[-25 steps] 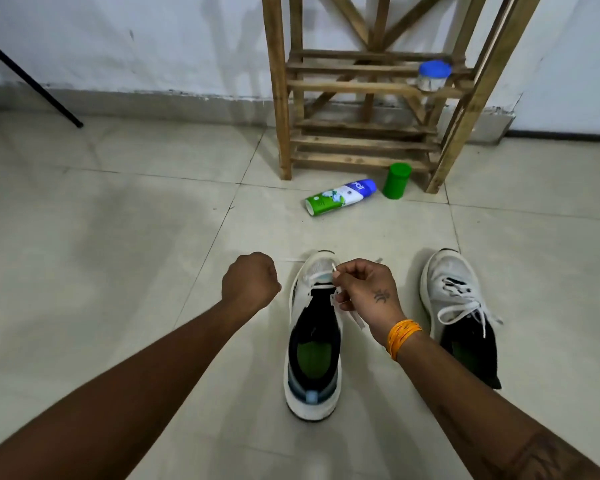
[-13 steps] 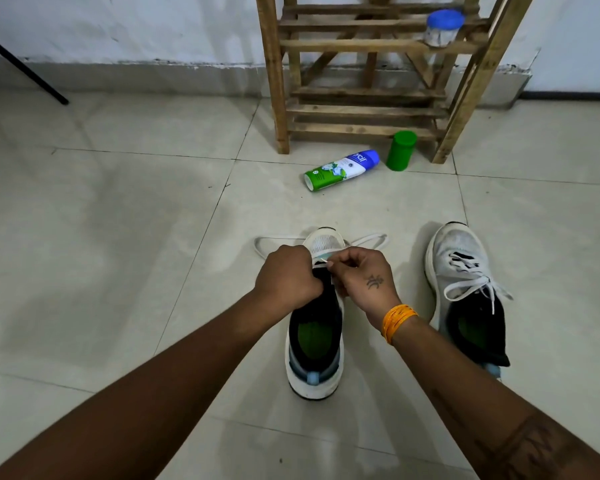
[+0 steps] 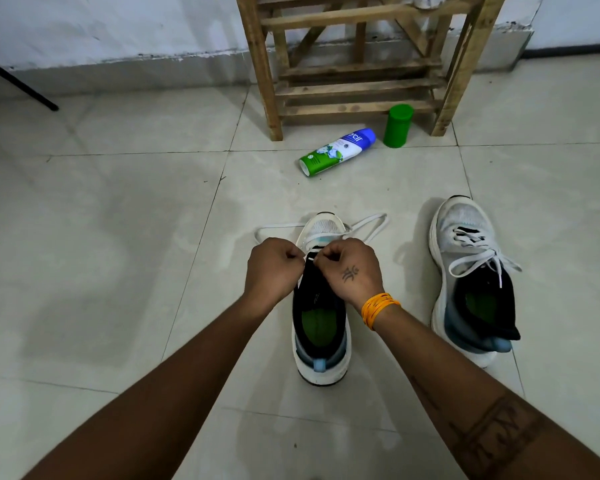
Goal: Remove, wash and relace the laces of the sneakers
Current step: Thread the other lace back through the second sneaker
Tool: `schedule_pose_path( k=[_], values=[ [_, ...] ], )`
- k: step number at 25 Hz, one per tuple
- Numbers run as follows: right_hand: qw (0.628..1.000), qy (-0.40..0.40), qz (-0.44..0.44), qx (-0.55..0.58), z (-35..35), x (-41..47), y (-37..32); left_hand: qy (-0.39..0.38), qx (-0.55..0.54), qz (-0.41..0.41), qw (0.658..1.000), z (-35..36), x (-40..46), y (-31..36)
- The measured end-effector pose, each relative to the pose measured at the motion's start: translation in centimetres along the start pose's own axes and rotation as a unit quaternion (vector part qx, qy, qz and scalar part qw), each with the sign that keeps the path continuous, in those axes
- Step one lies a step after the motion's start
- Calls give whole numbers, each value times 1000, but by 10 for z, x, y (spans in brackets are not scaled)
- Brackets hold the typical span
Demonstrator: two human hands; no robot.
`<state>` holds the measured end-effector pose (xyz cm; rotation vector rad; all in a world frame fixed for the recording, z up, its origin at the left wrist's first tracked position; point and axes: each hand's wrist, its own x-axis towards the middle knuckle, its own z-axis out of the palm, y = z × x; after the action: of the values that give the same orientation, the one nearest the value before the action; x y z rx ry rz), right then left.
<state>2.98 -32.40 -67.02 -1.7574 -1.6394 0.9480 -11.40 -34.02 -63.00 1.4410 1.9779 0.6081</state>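
White, flat and limp, the lace point(image 3: 368, 221) will handle as something light and floppy, we judge: it has no stiffness to push with, so we want to hold it close to its stiff tip when feeding an eyelet, and it should not be fragile. We take the near sneaker point(image 3: 321, 327) as our landmark. The lace runs across its toe end, with one loop lying on the floor to its left and another to its right. Our left hand point(image 3: 274, 268) and right hand point(image 3: 352, 268) sit side by side over the sneaker's front eyelets, each with fingers curled and pinching a stretch of lace just above the black tongue. The second sneaker point(image 3: 471, 282) stands to the right of the first, laced and loosely tied.
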Motion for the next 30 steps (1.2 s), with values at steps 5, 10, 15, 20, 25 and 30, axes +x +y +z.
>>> schedule_pose_path(
  k=[5, 10, 15, 20, 25, 30],
  values=[
    [1000, 2, 2, -3, 8, -2, -1, 9, -23, 0, 1000, 1, 0, -4],
    [999, -23, 28, 7, 10, 1, -2, 8, -42, 13, 999, 5, 0, -11],
    [999, -27, 25, 9, 14, 4, -1, -35, -115, 2, 993, 0, 3, -20],
    [1000, -1, -16, -7, 15, -1, 2, -72, -174, -59, 980, 5, 1, -20],
    [995, 72, -6, 70, 4, -27, -7, -83, -202, -79, 973, 7, 7, -24],
    [976, 192, -50, 92, 19, -88, 7, -78, -249, -140, 955, 7, 7, -28]
  ],
)
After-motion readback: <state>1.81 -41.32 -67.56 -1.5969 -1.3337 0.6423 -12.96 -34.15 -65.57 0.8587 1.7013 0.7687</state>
